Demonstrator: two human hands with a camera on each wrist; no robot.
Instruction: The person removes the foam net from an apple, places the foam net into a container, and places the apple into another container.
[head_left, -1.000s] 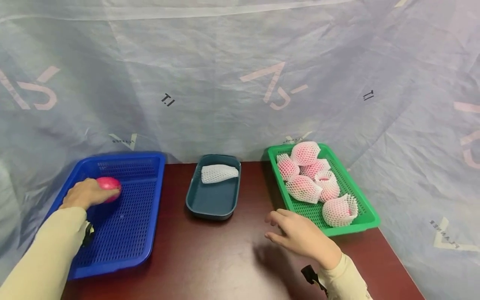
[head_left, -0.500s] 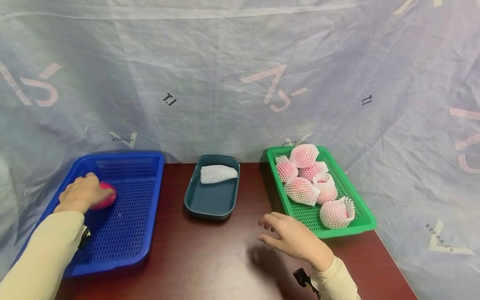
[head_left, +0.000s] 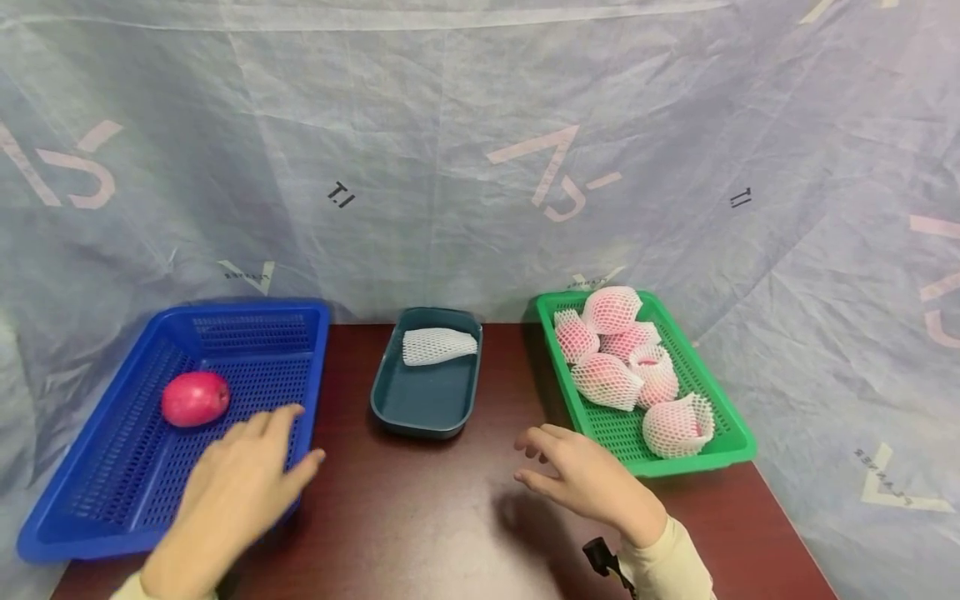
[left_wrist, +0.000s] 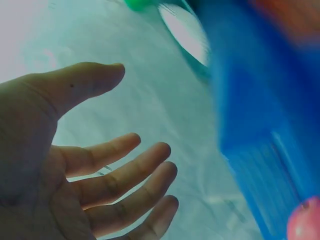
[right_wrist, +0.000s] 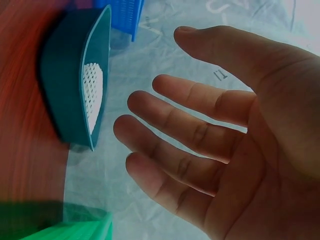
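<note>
A red apple lies by itself in the blue basket, towards its left side. My left hand hovers over the basket's front right part, fingers spread and holding nothing; the left wrist view shows its palm bare, with the apple in the lower right corner. Over the table, just left of the green basket, my right hand hangs with fingers relaxed and nothing in them. Between the two baskets, a white foam net sleeve lies flat in the dark teal tray.
Several red fruits in white foam nets fill much of the green basket. The baskets and tray stand on a dark red-brown table. A grey printed cloth hangs behind and to the sides.
My left hand has let go of the apple inside the blue basket and drawn back towards me and to the right. The right hand has shifted slightly left.
</note>
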